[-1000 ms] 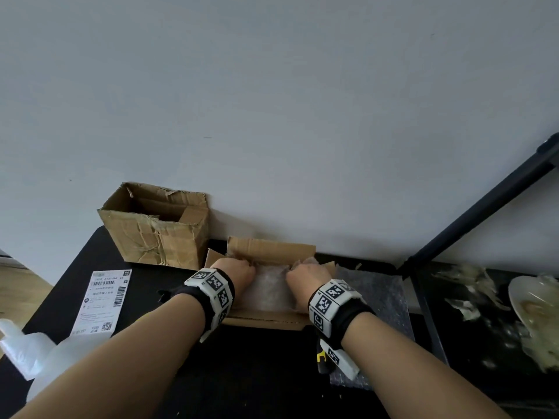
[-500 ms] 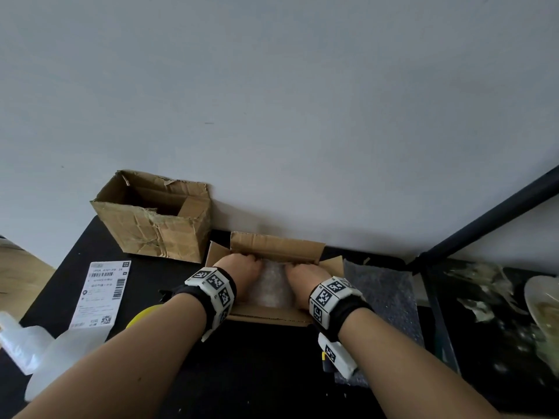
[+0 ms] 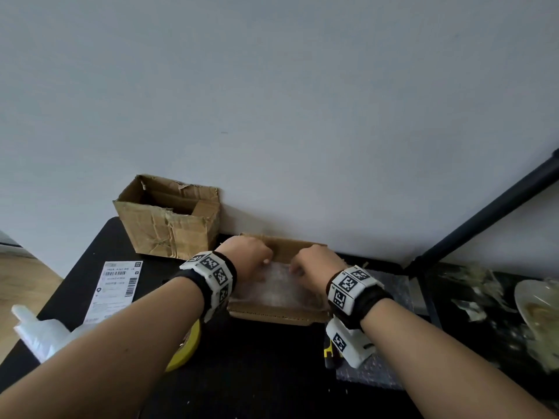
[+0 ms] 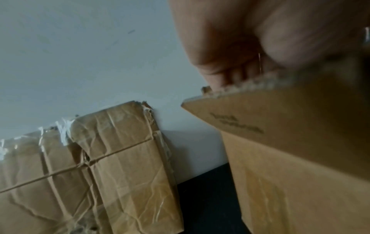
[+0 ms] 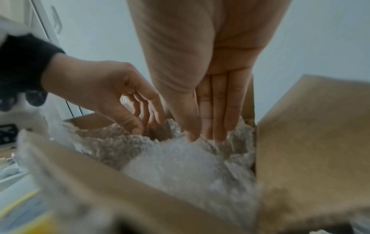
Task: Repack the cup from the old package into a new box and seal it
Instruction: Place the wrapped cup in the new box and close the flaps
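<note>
The new cardboard box (image 3: 272,315) stands open against the wall, filled with bubble wrap (image 3: 279,287); the cup itself is hidden under the wrap. Both hands are inside the box. My left hand (image 3: 263,263) reaches in from the left with loosely bent fingers, and its thumb touches the wrap (image 5: 180,166). My right hand (image 5: 210,137) presses straight fingers down onto the wrap beside the right flap (image 5: 310,142). The torn old box (image 3: 169,231) stands open to the left of the new one, also against the wall. In the left wrist view it (image 4: 90,166) sits just beside the new box's left flap (image 4: 290,123).
A shipping label (image 3: 118,285), a white plastic bag (image 3: 39,331) and a yellow tape roll (image 3: 189,343) lie left of my forearm. A grey padded sheet (image 3: 393,297) and a yellow-black knife (image 3: 329,352) lie under my right wrist. A black pole (image 3: 484,213) and a plate (image 3: 538,303) are to the right.
Both hands have shifted from the sides of the wrap toward the far part of the box. The head view has swung, bringing the tape roll into sight.
</note>
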`<state>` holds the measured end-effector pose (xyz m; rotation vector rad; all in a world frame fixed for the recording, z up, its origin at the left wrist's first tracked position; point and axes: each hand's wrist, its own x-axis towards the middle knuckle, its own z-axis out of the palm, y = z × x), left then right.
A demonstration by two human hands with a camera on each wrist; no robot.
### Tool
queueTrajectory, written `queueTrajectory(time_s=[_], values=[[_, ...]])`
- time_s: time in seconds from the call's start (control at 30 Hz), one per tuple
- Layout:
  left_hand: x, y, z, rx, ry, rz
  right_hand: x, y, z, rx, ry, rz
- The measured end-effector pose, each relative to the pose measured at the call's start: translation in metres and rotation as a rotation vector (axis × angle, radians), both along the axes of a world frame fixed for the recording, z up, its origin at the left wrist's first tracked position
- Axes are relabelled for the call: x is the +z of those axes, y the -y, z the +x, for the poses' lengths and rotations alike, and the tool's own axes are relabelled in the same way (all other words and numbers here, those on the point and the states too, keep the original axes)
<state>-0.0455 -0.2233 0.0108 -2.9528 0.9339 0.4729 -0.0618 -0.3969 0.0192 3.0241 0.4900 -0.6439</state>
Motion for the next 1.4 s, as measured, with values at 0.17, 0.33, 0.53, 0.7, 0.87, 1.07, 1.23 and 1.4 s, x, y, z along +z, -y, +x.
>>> queueTrajectory(time_s=[0.17, 0.33, 0.53, 0.7, 0.87, 1.07, 1.23, 1.4], values=[[-0.004, -0.002, -0.010, -0.026, -0.043, 0.038, -0.014, -0.012, -0.008, 0.009, -0.105, -0.004], [-0.009, -0.007, -0.009, -0.022, -0.043, 0.061, -0.033, -0.013, -0.008, 0.000, -0.077, -0.007], [-0.029, 0.013, -0.010, -0.016, -0.017, 0.214, -0.051, -0.018, -0.005, -0.014, -0.027, -0.034], [-0.038, 0.020, -0.008, -0.002, -0.027, 0.237, -0.057, -0.014, -0.007, -0.027, 0.014, 0.009], [-0.037, 0.018, -0.011, 0.006, -0.026, 0.223, -0.045, -0.015, -0.012, -0.033, 0.003, 0.015], [-0.023, 0.014, -0.012, -0.001, -0.066, 0.221, -0.002, -0.001, -0.019, 0.077, 0.080, -0.102], [0.007, 0.008, -0.008, -0.095, -0.003, 0.166, 0.013, 0.009, -0.025, 0.049, 0.107, -0.050], [0.018, 0.000, -0.008, -0.051, -0.053, 0.265, 0.012, 0.012, -0.024, 0.051, 0.015, -0.117]])
